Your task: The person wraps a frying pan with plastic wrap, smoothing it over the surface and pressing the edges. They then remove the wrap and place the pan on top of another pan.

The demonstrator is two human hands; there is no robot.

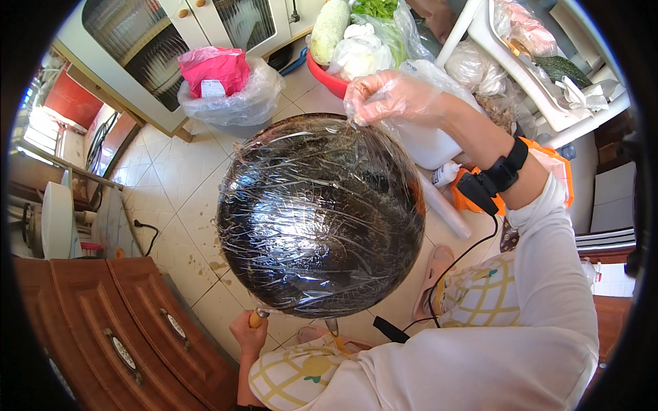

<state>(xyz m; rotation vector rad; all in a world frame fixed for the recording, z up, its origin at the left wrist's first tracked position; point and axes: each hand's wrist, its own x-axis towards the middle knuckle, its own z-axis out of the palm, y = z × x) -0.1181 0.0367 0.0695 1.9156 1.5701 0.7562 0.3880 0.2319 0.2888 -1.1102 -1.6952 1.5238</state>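
A large round dark wok (318, 221), its underside facing up, is covered in wrinkled clear plastic film. My left hand (249, 331) grips its wooden handle (257, 317) at the lower edge. My right hand (390, 97), in a thin clear plastic glove, is at the far rim, its fingertips pinching the bunched film there. A second, metal fitting (332, 326) sticks out under the near edge of the wok. What lies beneath the wok is hidden.
A bin with a clear liner (231, 108) stands beyond the wok, beside a red basin (329, 79) of vegetables. Wooden drawers (123, 344) are at the left, a white stool (534, 82) at the upper right. A plastic roll (447, 208) and small white bottle (445, 173) lie right of the wok.
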